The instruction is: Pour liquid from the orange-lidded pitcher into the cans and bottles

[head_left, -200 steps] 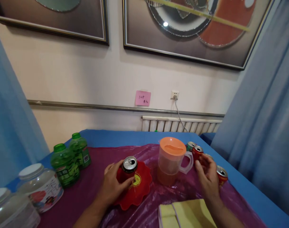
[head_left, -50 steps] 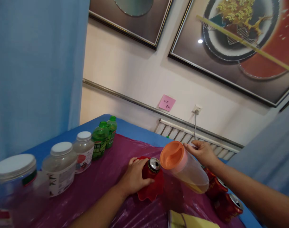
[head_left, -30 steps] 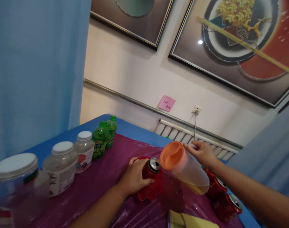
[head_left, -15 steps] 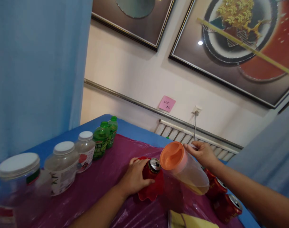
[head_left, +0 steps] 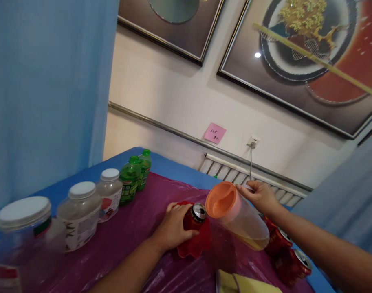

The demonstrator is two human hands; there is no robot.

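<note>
My left hand (head_left: pixel 175 228) is wrapped round a dark red drink can (head_left: pixel 193 217) with an opened silver top. The can stands in a red scalloped dish or funnel (head_left: pixel 201 240), whose exact kind I cannot make out. My right hand (head_left: pixel 260 197) grips the handle of a translucent plastic pitcher (head_left: pixel 247 221) with an orange lid (head_left: pixel 221 201). It is tilted to the left, its lid end close beside the can's top. Some yellowish liquid lies low in the pitcher. No stream between pitcher and can is visible.
Clear jars with white lids (head_left: pixel 82 190) and green bottles (head_left: pixel 130 181) line the left. Red cans (head_left: pixel 292 266) stand at the right, partly behind my forearm. A folded yellow cloth (head_left: pixel 247 283) lies in front on the purple plastic sheet (head_left: pixel 137 228). Behind are a radiator (head_left: pixel 228 173) and wall.
</note>
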